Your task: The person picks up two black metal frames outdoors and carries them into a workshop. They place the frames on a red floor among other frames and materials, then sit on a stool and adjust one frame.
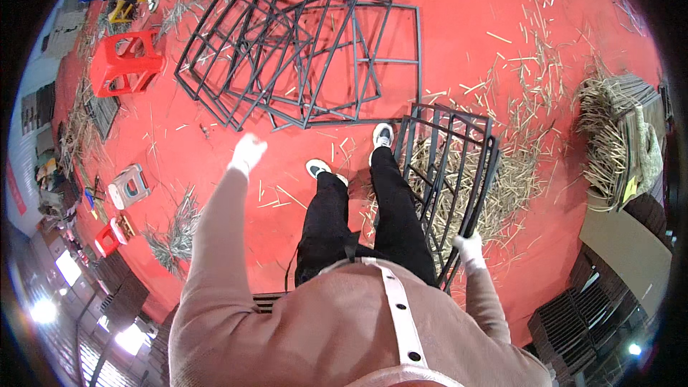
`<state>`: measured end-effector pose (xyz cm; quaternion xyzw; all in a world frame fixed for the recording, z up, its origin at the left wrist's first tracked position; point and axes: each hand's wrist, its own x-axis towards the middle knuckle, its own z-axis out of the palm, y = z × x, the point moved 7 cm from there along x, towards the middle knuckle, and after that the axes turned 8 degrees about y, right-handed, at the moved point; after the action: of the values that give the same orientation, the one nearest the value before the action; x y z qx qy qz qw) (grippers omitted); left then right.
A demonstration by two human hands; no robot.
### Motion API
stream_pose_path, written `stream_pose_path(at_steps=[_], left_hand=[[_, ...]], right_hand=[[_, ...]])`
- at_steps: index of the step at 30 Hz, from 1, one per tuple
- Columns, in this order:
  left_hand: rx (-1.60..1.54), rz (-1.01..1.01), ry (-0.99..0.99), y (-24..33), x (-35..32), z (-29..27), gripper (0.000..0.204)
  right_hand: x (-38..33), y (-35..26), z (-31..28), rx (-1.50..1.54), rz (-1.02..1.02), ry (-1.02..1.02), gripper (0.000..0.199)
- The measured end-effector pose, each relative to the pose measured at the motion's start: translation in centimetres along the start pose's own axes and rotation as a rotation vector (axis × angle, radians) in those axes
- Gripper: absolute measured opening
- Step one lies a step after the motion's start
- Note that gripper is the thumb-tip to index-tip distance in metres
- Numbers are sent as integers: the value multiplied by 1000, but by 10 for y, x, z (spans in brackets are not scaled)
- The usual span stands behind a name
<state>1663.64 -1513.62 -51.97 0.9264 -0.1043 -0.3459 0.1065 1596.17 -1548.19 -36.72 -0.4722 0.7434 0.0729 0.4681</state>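
right hand point(469, 246) is gripping the black welded metal grid frame point(448, 172), standing tilted beside the legs; left hand point(248, 152) is hanging free, spread unclear. judgement: lifting evenly avoids snagging straw.

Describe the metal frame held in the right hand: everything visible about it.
The frame is a dark, thin-barred metal grid, roughly rectangular, with parallel bars and a few cross members. It stands tilted on the red floor beside the person's right leg, its far end near the right shoe. The right hand, in a white glove, grips its near edge. Straw lies beneath and around it, showing through the bars. It stands apart from the pile of similar frames farther off. The left hand does not touch it.
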Motion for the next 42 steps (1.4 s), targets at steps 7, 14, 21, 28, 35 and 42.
stream_pose_path(at_steps=[7,14,21,28,35,42], left_hand=[[-293,-236,-273,-74,-245,48,28],[-184,-395,-334,-93,-321,92,28],[-626,-509,-127,-117,-369,107,28],[-715,-773,-78,-140,-461,156,30],[-833,-950,-85,-134,-529,211,31],[-828,-1068,-131,-133,-544,219,35]], right_hand=[[82,-88,-85,-12,-168,2,27],[171,-232,-79,-94,-389,50,32],[206,-390,17,-277,-556,178,53],[224,-487,195,-266,-683,184,55],[154,-502,378,-222,-681,19,46],[163,-465,457,-119,-603,-57,43]])
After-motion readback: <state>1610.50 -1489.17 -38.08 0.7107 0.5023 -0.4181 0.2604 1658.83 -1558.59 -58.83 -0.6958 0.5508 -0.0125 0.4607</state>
